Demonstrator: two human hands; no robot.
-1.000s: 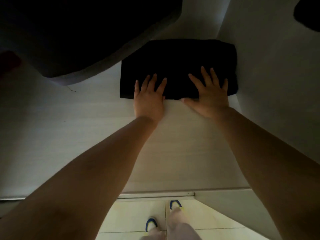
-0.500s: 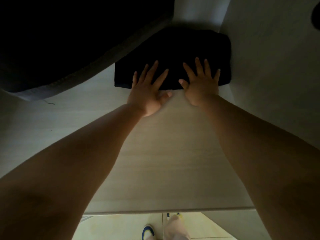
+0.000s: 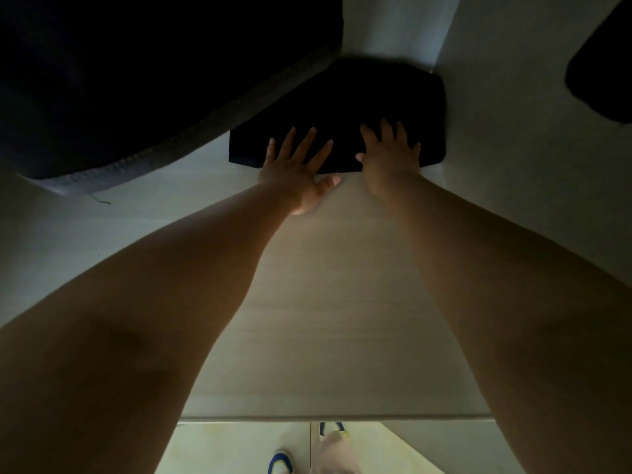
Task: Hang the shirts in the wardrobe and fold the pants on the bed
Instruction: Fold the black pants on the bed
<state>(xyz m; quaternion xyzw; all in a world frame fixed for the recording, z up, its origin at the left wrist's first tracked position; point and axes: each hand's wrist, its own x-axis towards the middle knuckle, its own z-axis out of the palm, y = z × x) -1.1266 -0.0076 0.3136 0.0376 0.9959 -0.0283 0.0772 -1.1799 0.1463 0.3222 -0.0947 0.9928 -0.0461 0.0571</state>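
Observation:
A folded black garment [image 3: 372, 100] lies deep on the pale wardrobe shelf [image 3: 335, 319], pushed against the back corner and the right wall. My left hand [image 3: 297, 169] lies flat with straight, spread fingers on the garment's near left edge. My right hand [image 3: 390, 155] presses flat on its near right part, fingers straight. Neither hand grips the cloth.
A large dark hanging garment [image 3: 136, 80] with a grey ribbed hem covers the upper left, reaching over the shelf. The white side wall [image 3: 533, 165] stands right; another dark cloth [image 3: 605, 70] hangs at top right. Beyond the shelf's front edge is tiled floor [image 3: 239, 449] and my blue-white shoes.
The folded black garment has slid farther back into the shelf's corner under both flat hands. My arms have stretched deeper into the wardrobe.

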